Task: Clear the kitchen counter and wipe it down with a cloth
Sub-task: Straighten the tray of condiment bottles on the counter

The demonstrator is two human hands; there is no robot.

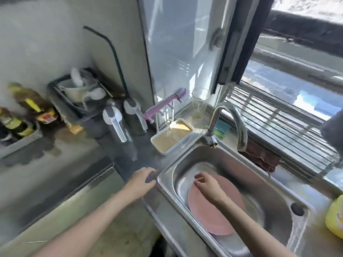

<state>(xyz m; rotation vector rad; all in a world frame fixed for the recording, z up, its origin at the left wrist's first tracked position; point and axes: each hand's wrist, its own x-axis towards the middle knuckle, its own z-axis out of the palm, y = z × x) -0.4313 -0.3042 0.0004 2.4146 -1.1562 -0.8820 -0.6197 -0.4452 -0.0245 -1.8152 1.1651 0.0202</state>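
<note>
A round pink plate [215,217] lies tilted in the steel sink [289,236]. My right hand [206,184] reaches into the basin, its bent fingers holding the plate's far left rim. On the dark counter [130,164], just left of the sink's rim, rests my left hand [143,180], its fingers loosely curved and holding nothing. A dark red cloth [259,156] hangs over the sink's back edge under the faucet [230,123]. The frame is motion-blurred.
On the counter stand a white tray with beige contents [172,138], two steel flasks [118,127], a dish rack [81,91] and oil bottles [27,108]. A purple brush [165,104], a glass [200,102] and a green sponge [221,129] sit by the window. A yellow bottle [334,217] is at the right.
</note>
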